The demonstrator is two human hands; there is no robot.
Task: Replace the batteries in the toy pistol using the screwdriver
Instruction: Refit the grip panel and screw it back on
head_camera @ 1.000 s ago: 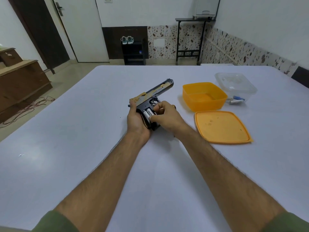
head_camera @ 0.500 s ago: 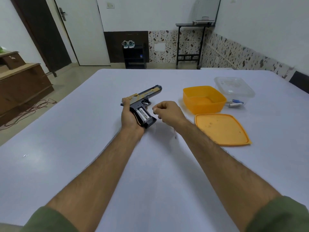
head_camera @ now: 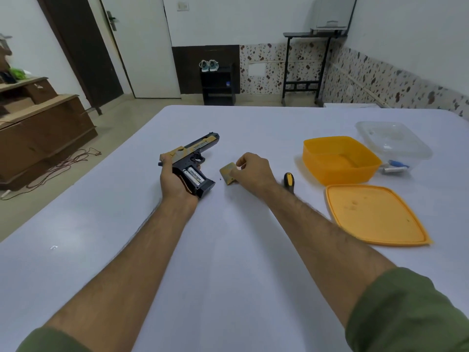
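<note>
While left hand grips pistol, right hand pinches cover; orange tub seemingly empty.

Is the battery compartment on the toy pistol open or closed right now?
Open. Two batteries lie exposed in the toy pistol grip, held by the left hand; the right hand pinches the cover beside it.

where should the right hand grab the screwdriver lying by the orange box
Take the screwdriver by its black and yellow handle, the only part showing; the right hand's forearm hides the rest. It lies flat on the table, left of the orange box, so come down from above and pinch across the handle.
</note>
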